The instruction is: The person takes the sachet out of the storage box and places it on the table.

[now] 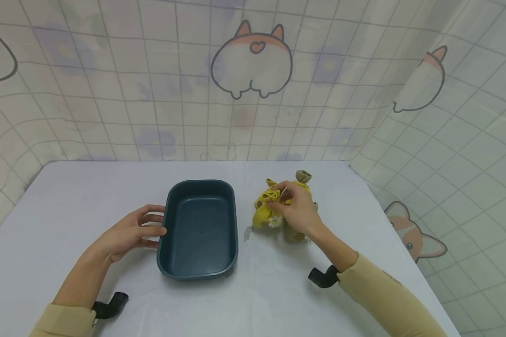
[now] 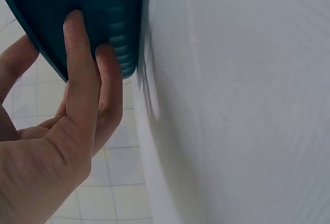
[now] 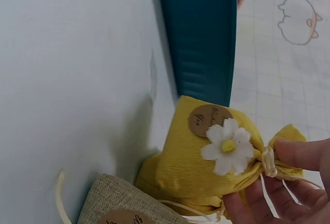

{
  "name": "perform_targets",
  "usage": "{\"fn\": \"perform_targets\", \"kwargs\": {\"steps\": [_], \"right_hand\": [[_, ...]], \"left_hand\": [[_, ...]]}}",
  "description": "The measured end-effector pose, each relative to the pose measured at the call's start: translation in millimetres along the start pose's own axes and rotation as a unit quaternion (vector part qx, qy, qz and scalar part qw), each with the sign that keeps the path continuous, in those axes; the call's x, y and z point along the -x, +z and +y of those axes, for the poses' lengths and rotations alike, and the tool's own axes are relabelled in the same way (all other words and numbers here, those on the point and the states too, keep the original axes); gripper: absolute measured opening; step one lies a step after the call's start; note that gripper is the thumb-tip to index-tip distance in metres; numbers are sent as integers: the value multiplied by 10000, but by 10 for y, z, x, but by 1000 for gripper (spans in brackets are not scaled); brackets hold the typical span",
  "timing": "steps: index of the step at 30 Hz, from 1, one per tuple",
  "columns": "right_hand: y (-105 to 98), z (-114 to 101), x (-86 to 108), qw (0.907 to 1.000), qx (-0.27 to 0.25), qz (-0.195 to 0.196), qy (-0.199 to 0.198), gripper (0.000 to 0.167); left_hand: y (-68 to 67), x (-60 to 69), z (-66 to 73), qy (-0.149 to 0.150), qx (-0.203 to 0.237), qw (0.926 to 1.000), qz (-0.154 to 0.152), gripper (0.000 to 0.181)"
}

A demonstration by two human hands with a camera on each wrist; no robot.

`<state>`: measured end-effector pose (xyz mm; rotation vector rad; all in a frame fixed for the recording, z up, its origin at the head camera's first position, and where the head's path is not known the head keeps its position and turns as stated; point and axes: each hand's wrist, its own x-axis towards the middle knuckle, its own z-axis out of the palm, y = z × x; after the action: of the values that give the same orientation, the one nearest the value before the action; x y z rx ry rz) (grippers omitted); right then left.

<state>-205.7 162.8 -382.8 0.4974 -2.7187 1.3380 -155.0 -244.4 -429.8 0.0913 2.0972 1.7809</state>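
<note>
A dark teal plastic bin (image 1: 198, 252) stands on the white table. My left hand (image 1: 128, 233) is at its left side; in the left wrist view the fingertips (image 2: 75, 25) touch the outer wall, fingers mostly straight. To the right of the bin, my right hand (image 1: 298, 211) pinches a yellow drawstring pouch (image 1: 261, 218) by its gathered neck. In the right wrist view that pouch (image 3: 180, 157) carries a white fabric flower (image 3: 227, 146) and a round brown label (image 3: 206, 120). A second yellow pouch and a beige burlap pouch (image 3: 111, 198) lie below it, partly hidden.
A beige pouch's gathered top (image 1: 303, 176) shows beyond the right hand. A black curved piece sits at each wrist, left (image 1: 111, 306) and right (image 1: 323, 277). A checked curtain (image 1: 253, 126) with cartoon dogs hangs behind the table and along its sides.
</note>
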Motion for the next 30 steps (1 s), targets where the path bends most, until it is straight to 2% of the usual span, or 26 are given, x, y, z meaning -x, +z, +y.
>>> {"fn": "perform_targets", "kwargs": {"steps": [16,24,30], "right_hand": [[-15,78,-55,9958,605,-653,-204,26],[-76,46,-115,9916,826,-988,-78,33],[-197,-26,-100,9922,801,-946,-136,37]], "left_hand": [[-10,-37,-13,40,-4,10000,-12,75],[5,-40,12,30,-34,10000,47,74],[26,-35,7,37,-104,9999,87,72]]}}
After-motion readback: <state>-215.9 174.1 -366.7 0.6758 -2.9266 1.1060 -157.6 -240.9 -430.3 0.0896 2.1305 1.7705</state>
